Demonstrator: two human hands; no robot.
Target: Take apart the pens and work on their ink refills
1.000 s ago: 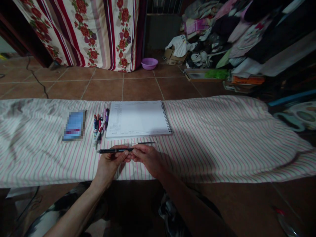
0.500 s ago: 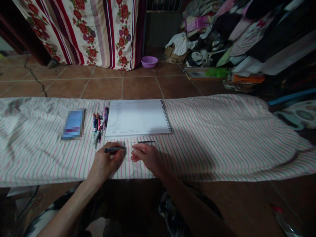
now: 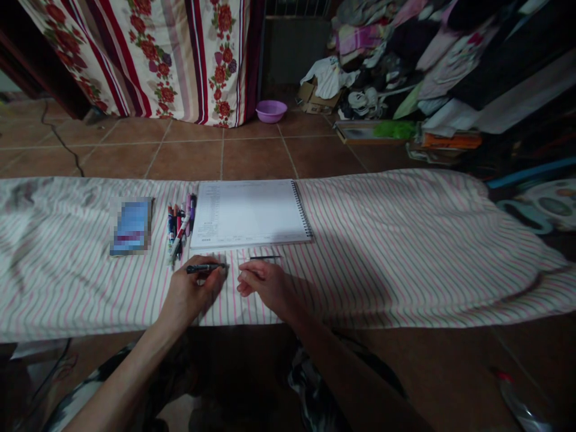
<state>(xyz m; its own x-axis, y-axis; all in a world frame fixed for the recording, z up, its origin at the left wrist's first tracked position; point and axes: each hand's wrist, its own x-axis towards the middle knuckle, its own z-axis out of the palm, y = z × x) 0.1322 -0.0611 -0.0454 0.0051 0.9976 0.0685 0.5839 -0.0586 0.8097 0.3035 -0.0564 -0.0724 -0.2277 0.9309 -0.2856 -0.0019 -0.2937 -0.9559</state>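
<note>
My left hand is closed around a dark pen, which lies almost level between thumb and fingers and points right. A short gap away, my right hand rests with loosely bent fingers, slightly apart, and nothing visible in them. Just beyond its knuckles a thin dark stick, like a pen or refill, lies on the striped cloth. Beyond both hands is a spiral-bound pad with a mostly blank white page and small print along its left and lower edges.
Several pens lie bunched at the pad's left side. Farther left is a phone with a blurred screen. A purple basin stands on the tiled floor near the floral curtain. Clothes are piled at the back right.
The pen in my left hand has turned slightly closer to level. Both hands stay in nearly the same places; the whole view has shifted a little.
</note>
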